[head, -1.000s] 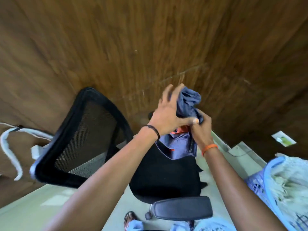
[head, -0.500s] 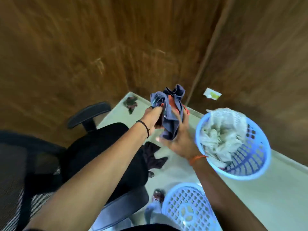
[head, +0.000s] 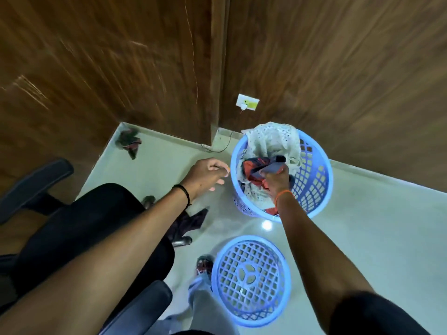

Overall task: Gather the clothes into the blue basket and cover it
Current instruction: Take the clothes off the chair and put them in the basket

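Half a second ago you held the crumpled blue-grey garment with the orange-red lining [head: 262,168] in both hands, up in the air beside the round blue perforated plastic basket [head: 314,180]. Now your right hand [head: 278,181] has carried it down inside the basket, fingers curled around the cloth and pressing it onto the load, while your left hand [head: 205,175] has let go and hangs apart, just left of the rim, fingers loosely curled and holding nothing. This piece looks as good as delivered; you only need to release it.

The basket stands on the pale glossy floor in the corner of the wood-panelled walls. It already holds a white lacy fabric [head: 273,139] heaped against its far side and rising above the rim, with the blue-grey garment lying in front of it.

The round blue lattice lid [head: 250,280] lies flat on the floor nearer to you, well apart from the basket, with nothing on it.

Gathering is probably not finished: a dark red-patterned cloth [head: 129,142] lies by the far wall, and a dark maroon cloth [head: 191,222] lies by the black office chair [head: 79,228]. Covering waits until those are in.
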### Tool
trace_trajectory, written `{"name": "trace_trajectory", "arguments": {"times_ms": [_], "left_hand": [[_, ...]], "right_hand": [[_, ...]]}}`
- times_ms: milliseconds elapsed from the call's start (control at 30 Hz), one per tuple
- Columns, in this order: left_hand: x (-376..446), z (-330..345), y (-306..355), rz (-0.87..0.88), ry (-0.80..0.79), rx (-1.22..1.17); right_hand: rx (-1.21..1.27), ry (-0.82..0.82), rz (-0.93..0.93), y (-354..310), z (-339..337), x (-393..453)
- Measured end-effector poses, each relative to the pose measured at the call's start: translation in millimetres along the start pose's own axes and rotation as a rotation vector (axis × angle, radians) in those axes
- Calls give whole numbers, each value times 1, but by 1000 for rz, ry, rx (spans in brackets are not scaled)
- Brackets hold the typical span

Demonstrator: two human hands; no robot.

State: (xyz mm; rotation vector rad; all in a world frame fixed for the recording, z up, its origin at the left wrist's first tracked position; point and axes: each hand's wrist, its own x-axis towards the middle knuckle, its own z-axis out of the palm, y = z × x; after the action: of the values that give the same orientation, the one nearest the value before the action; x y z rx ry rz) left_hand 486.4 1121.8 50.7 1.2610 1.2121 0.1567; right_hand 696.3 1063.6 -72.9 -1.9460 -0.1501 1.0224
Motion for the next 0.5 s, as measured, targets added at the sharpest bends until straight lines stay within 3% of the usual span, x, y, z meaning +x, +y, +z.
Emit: {"name": "trace_trajectory", "arguments": {"times_ms": [100, 200, 400, 500], "left_hand": [[1, -15, -9, -2, 66, -60], [-5, -42, -29, -10, 158, -120], [-31, -90, -64, 4, 321, -162], [-53, -112, -72, 37, 367, -182]], "right_hand": [[84, -170, -30, -9, 27, -35], [5, -381, -67, -7, 64, -75], [-103, -456, -152, -7, 121, -141], [-152, -575, -228, -7, 142, -179]]}}
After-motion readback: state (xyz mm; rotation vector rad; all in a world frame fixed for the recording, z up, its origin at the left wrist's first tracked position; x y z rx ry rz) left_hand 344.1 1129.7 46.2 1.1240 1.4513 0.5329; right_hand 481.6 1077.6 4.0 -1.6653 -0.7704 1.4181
